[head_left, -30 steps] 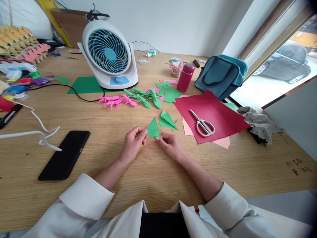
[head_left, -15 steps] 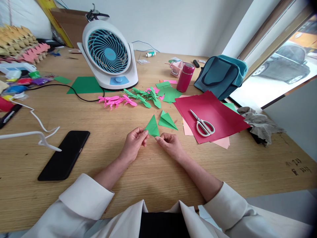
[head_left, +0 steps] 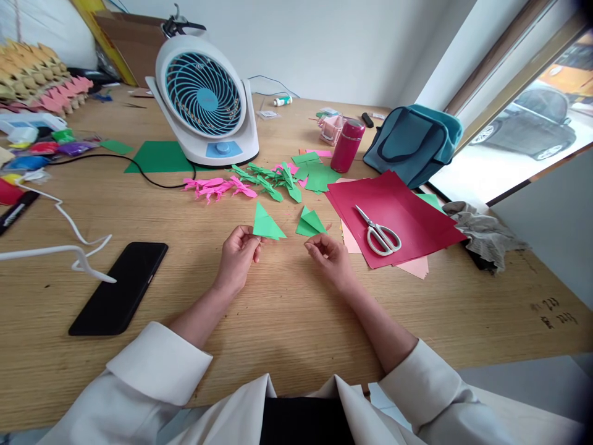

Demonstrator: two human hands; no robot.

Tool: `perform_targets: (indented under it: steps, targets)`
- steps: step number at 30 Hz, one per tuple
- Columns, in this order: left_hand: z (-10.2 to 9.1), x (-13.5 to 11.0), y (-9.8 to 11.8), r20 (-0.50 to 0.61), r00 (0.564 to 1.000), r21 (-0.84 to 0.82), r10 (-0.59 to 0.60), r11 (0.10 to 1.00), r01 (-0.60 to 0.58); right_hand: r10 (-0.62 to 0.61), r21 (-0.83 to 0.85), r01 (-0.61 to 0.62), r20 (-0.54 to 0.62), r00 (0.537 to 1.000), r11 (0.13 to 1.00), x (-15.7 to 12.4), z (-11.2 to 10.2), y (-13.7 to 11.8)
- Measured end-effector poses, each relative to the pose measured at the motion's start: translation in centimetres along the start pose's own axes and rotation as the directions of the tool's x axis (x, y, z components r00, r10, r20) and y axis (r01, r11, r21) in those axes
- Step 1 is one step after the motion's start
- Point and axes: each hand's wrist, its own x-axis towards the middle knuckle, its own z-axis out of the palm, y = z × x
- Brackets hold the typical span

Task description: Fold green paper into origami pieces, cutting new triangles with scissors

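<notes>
My left hand [head_left: 237, 259] pinches a folded green paper triangle [head_left: 267, 224] by its lower left corner, and the piece is raised above the table. Apart from it, my right hand [head_left: 331, 259] is closed, thumb near the curled forefinger, with nothing visible between them. Just beyond those fingers a second folded green paper [head_left: 310, 221] lies on the table, its near right end partly covered by the hand. Farther back are green folded paper figures [head_left: 266, 179] and pink folded paper figures [head_left: 217, 187].
White-handled scissors [head_left: 382, 238] rest on red paper sheets [head_left: 417, 216] at right. A black phone [head_left: 120, 287] lies at left under a white stand arm [head_left: 55, 250]. Behind stand a fan [head_left: 206, 102], a red flask [head_left: 347, 145] and a teal bag [head_left: 412, 142].
My hands have moved apart. The green triangle went left with my left hand and turned; my right hand let go of it and shifted right, toward the second folded paper.
</notes>
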Motion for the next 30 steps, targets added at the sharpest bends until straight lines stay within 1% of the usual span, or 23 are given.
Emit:
perform_targets:
  steps: [2, 4, 7, 10, 12, 14, 15, 16, 17, 19, 21, 22, 24, 26, 28, 30]
  targets:
    - [-0.1, 0.1, 0.1, -0.005, 1.000, 0.001, 0.023, 1.000, -0.023, -0.072, -0.142, 0.063, -0.062, 0.995, 0.988, 0.4, -0.8, 0.3]
    - [-0.3, 0.3, 0.1, -0.022, 0.999, 0.009, 0.034, 0.999, -0.034, -0.110, -0.233, 0.083, -0.109, 0.988, 0.969, 0.9, -1.5, 0.8]
    - [-0.4, 0.4, -0.2, -0.044, 0.998, 0.031, 0.041, 0.999, -0.040, -0.108, -0.284, 0.060, -0.157, 0.982, 0.957, 1.5, -2.2, 1.7]
    - [-0.7, 0.7, -0.7, -0.044, 0.997, 0.060, 0.069, 0.996, -0.067, -0.136, -0.335, 0.066, -0.190, 0.972, 0.940, 1.9, -2.5, 2.5]
    - [-0.9, 0.9, -1.1, -0.037, 0.993, 0.104, 0.112, 0.989, -0.107, -0.155, -0.378, 0.069, -0.201, 0.967, 0.923, 2.1, -2.7, 3.0]
    - [-1.2, 1.1, -1.4, -0.022, 0.984, 0.204, 0.179, 0.964, -0.171, -0.163, -0.420, 0.064, -0.205, 0.965, 0.905, 2.2, -2.8, 3.5]
    - [-1.3, 1.2, -1.5, -0.007, 0.974, 0.281, 0.227, 0.935, -0.215, -0.169, -0.441, 0.063, -0.205, 0.964, 0.895, 2.3, -2.8, 3.7]
    - [-1.4, 1.3, -1.5, 0.021, 0.959, 0.376, 0.282, 0.887, -0.269, -0.176, -0.462, 0.063, -0.205, 0.963, 0.885, 2.3, -2.9, 3.9]
    - [-1.6, 1.4, -1.6, 0.065, 0.939, 0.476, 0.339, 0.816, -0.327, -0.182, -0.482, 0.063, -0.203, 0.962, 0.874, 2.4, -2.9, 4.0]
    - [-1.7, 1.4, -1.7, 0.194, 0.886, 0.639, 0.420, 0.632, -0.439, -0.193, -0.519, 0.065, -0.197, 0.961, 0.852, 2.4, -2.9, 4.2]
    - [-1.7, 1.4, -1.8, 0.322, 0.845, 0.723, 0.426, 0.465, -0.510, -0.206, -0.551, 0.079, -0.172, 0.963, 0.831, 2.3, -2.9, 4.3]
    - [-1.7, 1.4, -1.9, 0.365, 0.838, 0.748, 0.406, 0.408, -0.523, -0.213, -0.566, 0.089, -0.156, 0.965, 0.820, 2.3, -2.9, 4.3]
    - [-1.5, 1.4, -2.2, 0.410, 0.843, 0.788, 0.348, 0.330, -0.519, -0.219, -0.589, 0.110, -0.116, 0.969, 0.801, 2.3, -2.8, 4.3]
    - [-1.3, 1.3, -2.5, 0.423, 0.857, 0.821, 0.295, 0.275, -0.500, -0.201, -0.604, 0.116, -0.074, 0.977, 0.788, 2.3, -2.6, 4.2]
    - [-1.1, 1.2, -2.7, 0.428, 0.865, 0.839, 0.262, 0.241, -0.488, -0.166, -0.614, 0.106, -0.041, 0.985, 0.782, 2.3, -2.5, 4.2]
    - [-1.0, 1.2, -2.7, 0.426, 0.867, 0.846, 0.257, 0.226, -0.482, -0.131, -0.624, 0.089, -0.021, 0.991, 0.776, 2.2, -2.4, 4.1]
